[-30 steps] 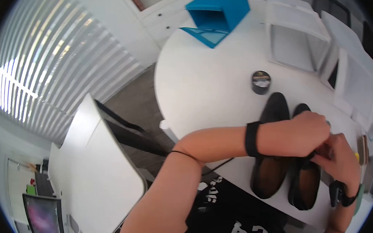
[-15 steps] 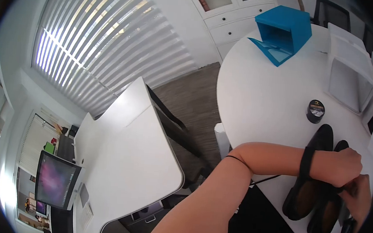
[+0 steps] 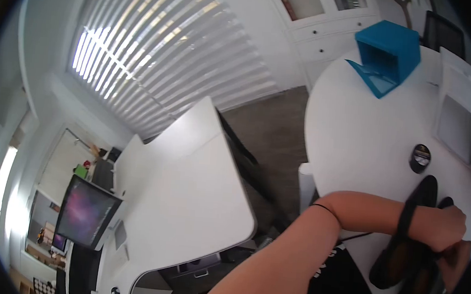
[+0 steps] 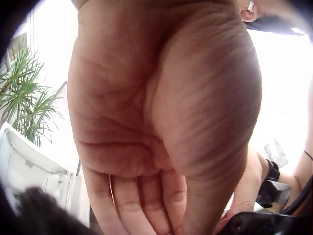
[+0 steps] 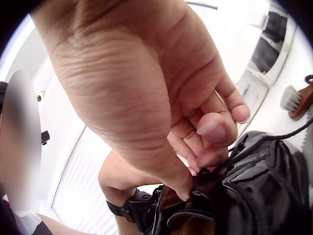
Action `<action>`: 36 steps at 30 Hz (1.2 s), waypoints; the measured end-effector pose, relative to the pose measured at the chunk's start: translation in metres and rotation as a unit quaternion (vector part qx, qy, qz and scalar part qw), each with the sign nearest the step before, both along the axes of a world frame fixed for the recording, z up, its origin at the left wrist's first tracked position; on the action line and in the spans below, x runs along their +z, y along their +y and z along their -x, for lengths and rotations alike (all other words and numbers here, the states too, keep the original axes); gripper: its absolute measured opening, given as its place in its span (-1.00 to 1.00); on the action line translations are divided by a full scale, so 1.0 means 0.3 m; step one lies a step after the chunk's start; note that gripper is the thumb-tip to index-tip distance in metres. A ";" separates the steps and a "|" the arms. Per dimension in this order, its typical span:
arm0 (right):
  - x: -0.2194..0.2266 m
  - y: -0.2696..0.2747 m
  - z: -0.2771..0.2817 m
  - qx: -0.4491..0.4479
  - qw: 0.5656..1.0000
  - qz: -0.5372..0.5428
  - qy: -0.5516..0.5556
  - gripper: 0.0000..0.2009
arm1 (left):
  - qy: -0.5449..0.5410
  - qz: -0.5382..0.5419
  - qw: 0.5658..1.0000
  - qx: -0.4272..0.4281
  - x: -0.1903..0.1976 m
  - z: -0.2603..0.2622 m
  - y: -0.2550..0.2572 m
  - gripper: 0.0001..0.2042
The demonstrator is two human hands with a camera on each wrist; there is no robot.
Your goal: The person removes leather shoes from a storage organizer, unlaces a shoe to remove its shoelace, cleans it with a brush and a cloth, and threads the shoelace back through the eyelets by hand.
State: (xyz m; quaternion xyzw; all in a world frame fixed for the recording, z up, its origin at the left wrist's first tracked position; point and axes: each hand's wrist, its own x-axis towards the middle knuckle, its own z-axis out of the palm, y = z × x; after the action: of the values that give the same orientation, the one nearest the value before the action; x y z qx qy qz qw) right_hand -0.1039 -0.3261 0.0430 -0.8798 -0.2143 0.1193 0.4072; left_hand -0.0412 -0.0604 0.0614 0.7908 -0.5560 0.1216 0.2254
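A pair of black lace-up shoes with brown insides lies on the white round table. My left hand (image 3: 440, 226) reaches over the left shoe (image 3: 425, 198) to the front of the right shoe (image 3: 415, 291). Beside it is my right hand (image 3: 454, 266), near the right edge of the head view. In the right wrist view, the right thumb and fingers pinch at the black shoelace (image 5: 288, 134) over the opening of the glossy shoe (image 5: 264, 181). The left fingers (image 4: 129, 203) curl down toward the thumb in the left wrist view; their tips are hidden.
A small black round tin (image 3: 420, 157) stands beyond the shoes. Farther back on the table are an open blue box (image 3: 400, 55) and a white box (image 3: 458, 128). A wooden brush (image 5: 302, 104) lies beside the shoe. To the left stands a white desk (image 3: 187, 198) with a monitor (image 3: 86, 210).
The head view has turned left, so the table, shoes and hands sit farther right in it. Both hands stay together at the front of the right shoe.
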 end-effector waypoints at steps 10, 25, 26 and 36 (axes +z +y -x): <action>0.427 0.318 0.065 0.045 0.984 0.171 0.016 -0.80 | -0.060 -0.016 0.998 0.009 -0.079 -0.034 -0.041 -0.75; 0.180 0.114 -0.018 0.030 0.989 0.139 -0.049 -0.71 | -0.117 0.137 0.984 -0.008 -0.101 0.014 -0.036 -0.71; 0.116 0.027 -0.018 0.005 0.989 0.141 -0.033 -0.61 | -0.127 0.122 0.984 -0.009 -0.079 0.022 -0.023 -0.73; 0.124 0.063 0.075 -0.089 0.992 0.088 -0.016 -0.58 | -0.099 0.175 0.980 -0.009 -0.024 0.046 0.022 -0.76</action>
State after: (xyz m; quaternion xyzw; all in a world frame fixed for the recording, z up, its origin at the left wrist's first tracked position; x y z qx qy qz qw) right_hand -0.1264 -0.3072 0.0801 -0.9297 -0.1304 0.0867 0.3334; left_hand -0.0550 -0.0539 0.0541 0.7180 -0.5529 0.2924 0.3054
